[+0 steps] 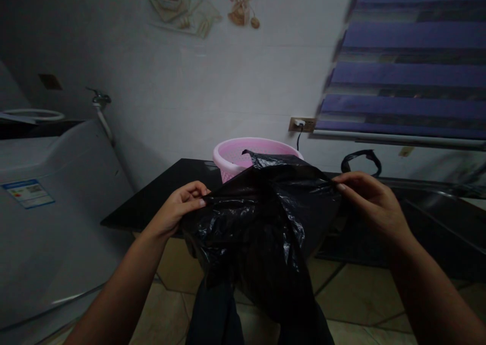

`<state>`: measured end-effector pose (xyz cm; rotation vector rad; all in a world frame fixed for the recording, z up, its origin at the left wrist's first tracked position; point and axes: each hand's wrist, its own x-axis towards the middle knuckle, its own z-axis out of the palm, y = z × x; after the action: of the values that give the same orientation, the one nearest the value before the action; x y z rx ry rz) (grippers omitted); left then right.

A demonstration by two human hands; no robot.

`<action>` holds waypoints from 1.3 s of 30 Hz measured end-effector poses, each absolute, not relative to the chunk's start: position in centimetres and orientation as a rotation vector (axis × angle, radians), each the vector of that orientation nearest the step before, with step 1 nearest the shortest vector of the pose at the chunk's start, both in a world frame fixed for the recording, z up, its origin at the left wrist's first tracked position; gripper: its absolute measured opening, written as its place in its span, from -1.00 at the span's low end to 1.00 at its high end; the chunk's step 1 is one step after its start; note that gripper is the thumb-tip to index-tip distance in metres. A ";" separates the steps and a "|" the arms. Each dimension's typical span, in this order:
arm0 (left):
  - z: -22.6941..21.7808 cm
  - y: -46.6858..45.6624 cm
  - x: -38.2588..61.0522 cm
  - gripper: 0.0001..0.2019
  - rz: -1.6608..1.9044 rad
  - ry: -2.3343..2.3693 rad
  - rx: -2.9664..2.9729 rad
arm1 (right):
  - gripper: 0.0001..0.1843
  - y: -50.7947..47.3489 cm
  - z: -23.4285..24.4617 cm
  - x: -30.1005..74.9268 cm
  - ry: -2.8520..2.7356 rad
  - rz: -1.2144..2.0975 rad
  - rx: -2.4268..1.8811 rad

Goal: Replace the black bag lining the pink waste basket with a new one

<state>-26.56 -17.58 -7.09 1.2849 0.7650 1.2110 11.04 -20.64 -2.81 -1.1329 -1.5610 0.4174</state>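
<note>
A black plastic bag [261, 218] hangs stretched between my two hands, its lower part drooping in front of my legs. My left hand [177, 206] pinches the bag's upper edge on the left, thumb against fingers. On the other side my right hand [374, 203] pinches the edge at the right corner. Behind the bag stands a pink plastic basket [224, 155] with small holes in its wall. The bag hides much of the basket's front, and I cannot tell whether the two touch.
The basket stands on a dark countertop [159, 188]. At left is a white washing machine [76, 223], with a tap [100, 99] on the wall above. A plugged socket [301, 124] sits under a purple striped blind [402, 71]. A black loop [360, 155] stands by the sink [444, 208].
</note>
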 end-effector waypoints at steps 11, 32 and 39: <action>-7.0 -17.8 -26.8 -0.73 1.233 0.768 1.296 | -0.64 -20.9 -2.6 10.9 -1.472 0.551 -1.053; -7.1 -18.0 -26.9 -0.75 1.333 0.766 1.355 | -0.63 -21.7 -2.4 11.0 -1.653 0.493 -1.044; -7.0 -18.6 -26.8 -0.73 1.349 0.756 1.281 | -0.63 -21.8 -2.0 9.8 -1.478 0.590 -1.049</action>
<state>-26.80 -18.57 -6.98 1.2808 0.7559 1.3489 9.83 -21.78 -1.98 -1.0491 -1.4776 0.5899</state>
